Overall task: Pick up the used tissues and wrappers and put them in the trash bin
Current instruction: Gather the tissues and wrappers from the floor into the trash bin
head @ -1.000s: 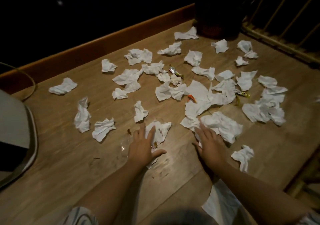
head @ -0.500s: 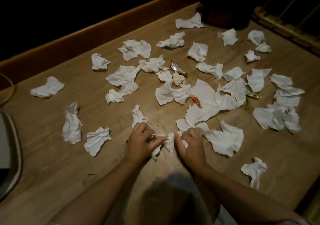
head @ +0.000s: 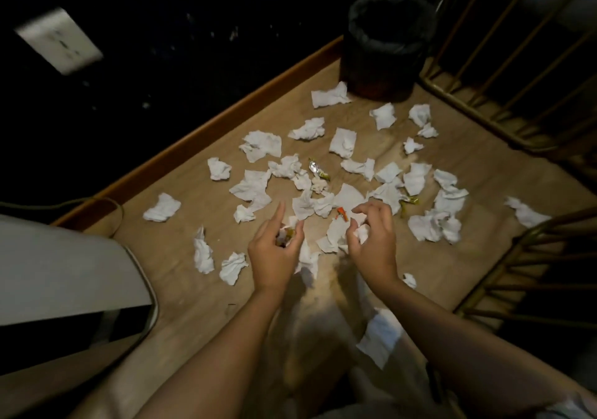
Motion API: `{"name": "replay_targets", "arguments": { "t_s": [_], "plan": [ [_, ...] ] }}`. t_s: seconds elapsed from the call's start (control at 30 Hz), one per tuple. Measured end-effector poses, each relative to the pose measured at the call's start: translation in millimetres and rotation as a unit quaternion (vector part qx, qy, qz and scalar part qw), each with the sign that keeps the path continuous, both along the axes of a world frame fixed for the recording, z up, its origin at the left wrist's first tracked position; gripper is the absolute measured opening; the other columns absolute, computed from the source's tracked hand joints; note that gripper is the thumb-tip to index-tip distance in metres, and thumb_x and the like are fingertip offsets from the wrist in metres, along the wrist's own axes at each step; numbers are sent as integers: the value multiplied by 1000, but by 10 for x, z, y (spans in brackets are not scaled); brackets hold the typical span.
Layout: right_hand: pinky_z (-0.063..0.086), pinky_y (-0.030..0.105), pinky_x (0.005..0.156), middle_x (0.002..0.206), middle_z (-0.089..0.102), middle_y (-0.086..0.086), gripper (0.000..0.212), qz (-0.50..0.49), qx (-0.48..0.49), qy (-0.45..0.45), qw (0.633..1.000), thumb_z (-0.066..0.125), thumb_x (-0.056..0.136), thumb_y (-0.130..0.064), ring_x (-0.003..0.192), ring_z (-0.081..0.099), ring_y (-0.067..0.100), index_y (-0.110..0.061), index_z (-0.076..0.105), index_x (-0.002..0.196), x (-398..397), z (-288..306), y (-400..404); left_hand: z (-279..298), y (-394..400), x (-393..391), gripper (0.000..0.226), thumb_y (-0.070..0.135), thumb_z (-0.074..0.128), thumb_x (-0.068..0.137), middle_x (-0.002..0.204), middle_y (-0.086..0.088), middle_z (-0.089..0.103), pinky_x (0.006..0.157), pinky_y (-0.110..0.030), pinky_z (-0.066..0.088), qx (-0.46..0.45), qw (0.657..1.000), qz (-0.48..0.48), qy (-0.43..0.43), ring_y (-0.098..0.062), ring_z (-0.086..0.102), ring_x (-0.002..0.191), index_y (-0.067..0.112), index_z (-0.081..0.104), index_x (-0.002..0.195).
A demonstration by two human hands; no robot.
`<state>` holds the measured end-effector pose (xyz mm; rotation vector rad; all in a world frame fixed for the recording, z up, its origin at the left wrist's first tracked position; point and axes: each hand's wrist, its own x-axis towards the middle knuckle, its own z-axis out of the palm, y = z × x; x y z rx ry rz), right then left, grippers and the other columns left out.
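Left hand grip curled around tissue-and-wrapper wad; right hand grip pinching crumpled tissue. Both lifted off floor, likely bundling before trash bin, well apart, far end.

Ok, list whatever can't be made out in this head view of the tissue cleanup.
- Inside of the black-lined round trash bin: too dark; contents unreadable.
- Crumpled white tissue with a wrapper in the left hand: curled fingers cover most of it.
- White tissue wad in the right hand: mostly hidden by fingers.
- Silver foil wrapper: print too small.
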<state>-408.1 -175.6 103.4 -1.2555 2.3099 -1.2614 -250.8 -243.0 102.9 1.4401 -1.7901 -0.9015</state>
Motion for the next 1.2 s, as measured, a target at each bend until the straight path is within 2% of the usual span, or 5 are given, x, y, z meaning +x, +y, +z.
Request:
{"name": "replay_targets", "arguments": {
  "t_s": [0.3,0.5,0.63,0.9,1.2],
  "plan": [
    [35,10,94,126,45,17,16,31,-68,79,994,61,79,8,110,49,19,-4,61,90,-444,2847,-34,2894,-51,-417,11,25,74,84,80,4,64,64,-25,51,-73,996,-43,41,-7,58,69,17,75,91],
    [43,36,102,130,46,22,18,85,-136,157,974,64,78,9,118,51,30,-1,62,93,-883,4337,-20,4393,-57,-777,15,25,74,84,74,1,58,60,-23,46,-139,985,-100,29,-10,54,66,12,70,78],
    [42,39,105,130,47,23,22,99,-140,200,965,66,76,8,122,50,33,-1,62,96,-1027,4971,140,5071,-2,-993,14,25,76,83,76,3,58,61,-14,42,-197,973,-112,45,-7,53,66,14,68,78],
    [45,36,104,132,47,15,30,128,-103,247,955,66,80,1,124,49,28,-6,61,108,-1246,5350,338,5540,111,-1295,12,28,72,86,80,9,58,63,-9,42,-231,962,-137,43,-1,55,71,18,67,83],
    [44,30,102,125,54,13,32,110,-82,267,954,68,80,1,119,51,25,-6,62,111,-1715,5082,-181,5151,-490,-1764,15,32,74,84,85,8,62,66,-20,51,-188,970,-151,14,-5,59,77,19,68,90]
  ]
}}
